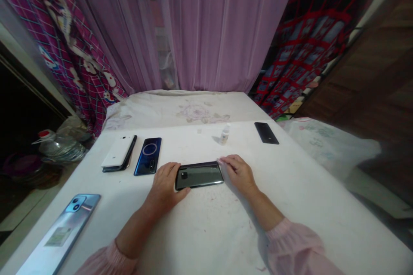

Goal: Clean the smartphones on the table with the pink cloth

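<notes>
A dark, glossy smartphone [203, 175] lies crosswise on the table, its back with the camera bump facing up. My left hand [164, 187] grips the phone's left end, thumb along the near edge and fingers at the far edge. At the far right corner of the phone, the fingers of my right hand [240, 174] are pinched together. Something small and pale may be between those fingertips, but I cannot make it out. Beyond the phone stands a small white bottle [225, 135].
Left on the white-covered table [206, 236] are a blue phone [149, 155], a stack topped by a white phone [118, 151], and a large silvery-blue phone [61, 236]. A black phone [266, 132] lies at the back right. Purple curtains [219, 30] hang behind.
</notes>
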Demonstrator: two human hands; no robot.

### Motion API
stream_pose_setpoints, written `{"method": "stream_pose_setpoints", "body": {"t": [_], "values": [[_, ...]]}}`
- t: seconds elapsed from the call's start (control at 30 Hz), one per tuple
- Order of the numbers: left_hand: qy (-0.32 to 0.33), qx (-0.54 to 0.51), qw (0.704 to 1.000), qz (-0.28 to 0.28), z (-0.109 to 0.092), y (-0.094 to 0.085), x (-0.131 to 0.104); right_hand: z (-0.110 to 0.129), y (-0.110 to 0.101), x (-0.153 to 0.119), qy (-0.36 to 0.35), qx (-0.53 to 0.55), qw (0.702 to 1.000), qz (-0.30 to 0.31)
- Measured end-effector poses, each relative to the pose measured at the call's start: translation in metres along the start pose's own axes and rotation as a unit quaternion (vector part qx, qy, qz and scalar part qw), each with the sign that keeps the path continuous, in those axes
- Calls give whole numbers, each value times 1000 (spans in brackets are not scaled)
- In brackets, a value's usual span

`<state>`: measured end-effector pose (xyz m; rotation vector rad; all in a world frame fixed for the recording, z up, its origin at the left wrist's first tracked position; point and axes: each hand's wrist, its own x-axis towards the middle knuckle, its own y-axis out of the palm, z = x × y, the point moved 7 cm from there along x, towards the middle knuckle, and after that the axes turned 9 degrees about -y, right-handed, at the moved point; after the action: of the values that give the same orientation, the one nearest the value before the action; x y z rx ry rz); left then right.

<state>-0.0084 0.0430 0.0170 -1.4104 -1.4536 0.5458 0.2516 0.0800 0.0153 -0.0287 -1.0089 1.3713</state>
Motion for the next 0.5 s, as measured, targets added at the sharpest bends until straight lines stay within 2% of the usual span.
{"method": "stream_pose_setpoints", "body": {"t": [0.17, 0.3, 0.4, 0.5], "values": [[-41, 17, 999, -15, -20, 8, -2, 1, 4, 8, 16, -8, 1000, 6], [-75, 36, 996, -17, -40, 17, -2, 0, 8, 12, 2, -73, 997, 25], [-61, 23, 998, 0, -51, 19, -7, 0, 10, 13, -22, -126, 991, 33], [-24, 0, 999, 44, -58, 20, -13, -3, 12, 13, -32, -141, 989, 43]]}}
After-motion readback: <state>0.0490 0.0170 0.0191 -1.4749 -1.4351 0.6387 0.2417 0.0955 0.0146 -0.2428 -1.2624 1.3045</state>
